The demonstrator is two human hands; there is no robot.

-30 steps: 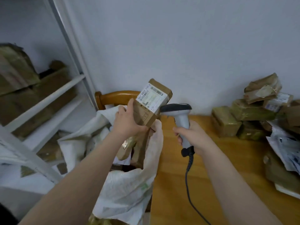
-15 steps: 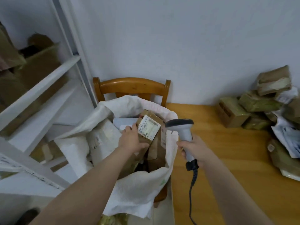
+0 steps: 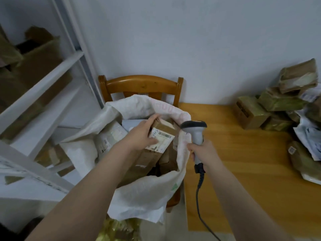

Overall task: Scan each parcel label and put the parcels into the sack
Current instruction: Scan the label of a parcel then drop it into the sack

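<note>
Wooden table (image 3: 243,171) at right: heap of brown parcels (image 3: 250,113) at far right end by wall (image 3: 191,40), white mailers (image 3: 307,136) among them. Wooden chair (image 3: 140,84) just left of table: open white sack (image 3: 144,193) sits on it. White shelf rack (image 3: 43,79) at left: cardboard boxes (image 3: 40,61) on shelves, blurred.

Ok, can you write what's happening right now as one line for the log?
left hand: holds labelled parcel in sack mouth | right hand: grips scanner beside sack | more parcels: piled on table
</note>
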